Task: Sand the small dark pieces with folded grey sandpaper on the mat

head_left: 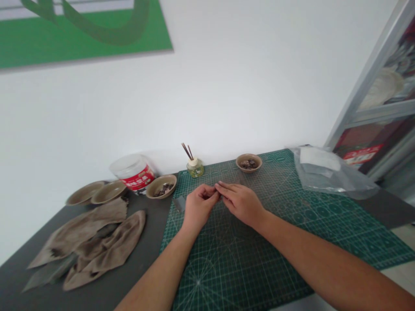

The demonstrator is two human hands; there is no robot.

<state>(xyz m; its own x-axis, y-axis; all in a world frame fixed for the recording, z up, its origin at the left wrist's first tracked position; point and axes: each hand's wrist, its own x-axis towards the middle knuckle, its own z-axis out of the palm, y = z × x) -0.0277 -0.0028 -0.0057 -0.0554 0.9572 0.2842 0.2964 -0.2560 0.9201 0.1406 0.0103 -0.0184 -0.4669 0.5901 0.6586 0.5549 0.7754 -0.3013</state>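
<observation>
Over the green cutting mat (207,255), my left hand (200,205) and my right hand (241,202) meet at the fingertips. Both are closed in a pinch around something small, which the fingers hide. Just left of my left hand lies a flat grey piece (179,204), perhaps a blade or scraper. Beyond it, a brown bowl (173,178) holds small dark and pinkish pieces. Another brown bowl (245,156), behind my right hand, contains dark brown pieces.
Brown stained cloths (110,252) lie on the dark table at left, near two stacked-looking bowls (84,193) and a red-labelled plastic tub (138,175). A reed diffuser (195,168) stands by the wall. A clear plastic bag (330,172) rests at the mat's right edge.
</observation>
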